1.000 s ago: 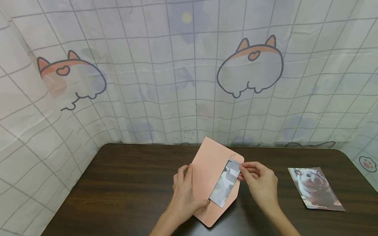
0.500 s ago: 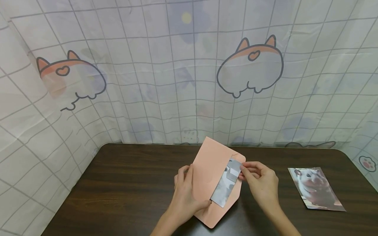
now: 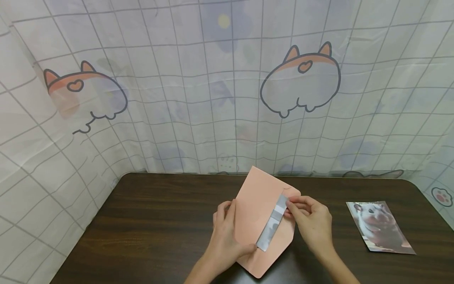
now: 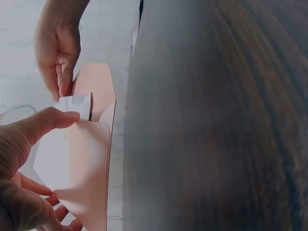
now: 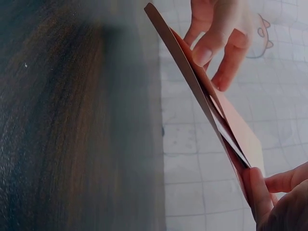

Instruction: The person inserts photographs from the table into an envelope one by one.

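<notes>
At centre, the left hand (image 3: pixel 227 240) grips a peach envelope (image 3: pixel 253 205), the right hand (image 3: pixel 313 223) pinching its protruding grey card (image 3: pixel 272 225).

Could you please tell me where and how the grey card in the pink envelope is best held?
I would pinch the grey card by its exposed long edge, coming from the right: only a narrow strip sticks out of the pink envelope, and the left hand holds the envelope's opposite side.

No readable text, no legible labels, brands, numbers or signs
</notes>
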Demonstrator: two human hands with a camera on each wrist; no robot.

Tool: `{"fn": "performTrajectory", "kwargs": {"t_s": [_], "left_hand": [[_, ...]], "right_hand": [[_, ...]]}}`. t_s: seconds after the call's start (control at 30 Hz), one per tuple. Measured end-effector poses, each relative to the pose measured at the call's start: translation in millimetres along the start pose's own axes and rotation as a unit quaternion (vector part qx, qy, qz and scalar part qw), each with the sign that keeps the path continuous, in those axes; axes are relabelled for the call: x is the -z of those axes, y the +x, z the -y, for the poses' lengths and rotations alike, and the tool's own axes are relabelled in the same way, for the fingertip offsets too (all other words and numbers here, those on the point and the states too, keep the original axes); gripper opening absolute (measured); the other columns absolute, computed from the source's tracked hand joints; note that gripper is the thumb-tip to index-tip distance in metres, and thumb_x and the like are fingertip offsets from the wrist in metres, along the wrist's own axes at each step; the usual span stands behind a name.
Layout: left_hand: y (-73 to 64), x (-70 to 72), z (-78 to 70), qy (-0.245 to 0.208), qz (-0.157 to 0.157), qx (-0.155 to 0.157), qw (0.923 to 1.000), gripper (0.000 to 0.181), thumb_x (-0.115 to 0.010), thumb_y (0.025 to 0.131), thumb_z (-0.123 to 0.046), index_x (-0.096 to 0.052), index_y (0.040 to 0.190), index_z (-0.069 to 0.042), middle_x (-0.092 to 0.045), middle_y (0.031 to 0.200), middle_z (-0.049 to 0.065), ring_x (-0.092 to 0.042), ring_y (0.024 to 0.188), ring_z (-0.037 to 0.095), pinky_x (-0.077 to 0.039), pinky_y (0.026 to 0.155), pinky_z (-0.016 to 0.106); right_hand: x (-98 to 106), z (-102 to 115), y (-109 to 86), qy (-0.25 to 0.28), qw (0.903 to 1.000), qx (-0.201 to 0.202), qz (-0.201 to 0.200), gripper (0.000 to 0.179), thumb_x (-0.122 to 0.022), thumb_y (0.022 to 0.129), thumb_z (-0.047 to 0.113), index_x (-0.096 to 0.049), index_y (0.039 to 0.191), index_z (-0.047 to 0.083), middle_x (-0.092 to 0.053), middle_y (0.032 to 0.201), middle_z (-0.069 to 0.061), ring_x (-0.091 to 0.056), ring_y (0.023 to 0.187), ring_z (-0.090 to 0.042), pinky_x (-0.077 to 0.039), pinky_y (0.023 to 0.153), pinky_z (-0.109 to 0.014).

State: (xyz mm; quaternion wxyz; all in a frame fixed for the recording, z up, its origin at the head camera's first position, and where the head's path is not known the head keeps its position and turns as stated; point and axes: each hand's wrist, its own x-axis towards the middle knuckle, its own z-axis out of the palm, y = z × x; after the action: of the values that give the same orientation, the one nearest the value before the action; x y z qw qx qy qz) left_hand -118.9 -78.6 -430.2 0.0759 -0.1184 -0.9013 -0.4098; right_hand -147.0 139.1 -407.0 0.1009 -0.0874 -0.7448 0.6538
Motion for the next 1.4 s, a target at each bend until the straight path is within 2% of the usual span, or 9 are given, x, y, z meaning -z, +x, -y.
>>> {"fn": "performTrajectory", "kwargs": {"t_s": [0.33,0.63,0.9,1.4], "left_hand": [[-1.9,-2.4,-2.6,0.002,-0.003,-0.016,0.9999,0.114,-0.097,0.061,-0.012,-0.039,0.157,0.008,-0.039,0.15,0.014,-0.039,0.133,0.035,-0.051,0.102,0.05],[-2.3,-3.1,-4.8,-0.004,0.0,-0.009,0.9999,0.114,-0.094,0.061,-0.014,-0.038,0.158,0.006,-0.038,0.151,0.015,-0.038,0.133,0.035,-0.047,0.103,0.055],[-4.6,-2.9,-7.9,-0.003,-0.005,-0.021,0.9998,0.115,-0.093,0.059,-0.012,-0.039,0.159,0.002,-0.038,0.151,0.013,-0.038,0.133,0.033,-0.049,0.102,0.053],[-4.8,-2.6,-10.1,-0.013,0.001,-0.014,0.9998,0.116,-0.095,0.062,-0.012,-0.036,0.16,0.006,-0.036,0.154,0.014,-0.038,0.135,0.034,-0.047,0.104,0.055]], "right_hand": [[-1.5,-2.8,-1.2,0.007,0.9999,0.01,-0.004,0.022,-0.073,0.096,-0.002,-0.071,0.113,-0.016,-0.079,0.087,-0.018,-0.072,0.066,0.0,-0.059,0.066,-0.02],[-3.9,-4.3,-4.3,0.026,0.9995,0.019,0.003,0.022,-0.072,0.096,-0.004,-0.07,0.113,-0.017,-0.079,0.083,-0.012,-0.073,0.066,-0.001,-0.059,0.066,-0.02],[-4.9,-5.3,-3.5,0.039,0.9991,0.018,0.0,0.022,-0.072,0.097,-0.003,-0.07,0.113,-0.018,-0.078,0.089,-0.016,-0.074,0.068,-0.002,-0.059,0.067,-0.02],[-6.9,-3.4,-4.5,0.096,0.9953,0.013,0.001,0.022,-0.068,0.097,-0.009,-0.066,0.113,-0.024,-0.076,0.083,0.0,-0.075,0.07,-0.007,-0.061,0.07,-0.024]]}}
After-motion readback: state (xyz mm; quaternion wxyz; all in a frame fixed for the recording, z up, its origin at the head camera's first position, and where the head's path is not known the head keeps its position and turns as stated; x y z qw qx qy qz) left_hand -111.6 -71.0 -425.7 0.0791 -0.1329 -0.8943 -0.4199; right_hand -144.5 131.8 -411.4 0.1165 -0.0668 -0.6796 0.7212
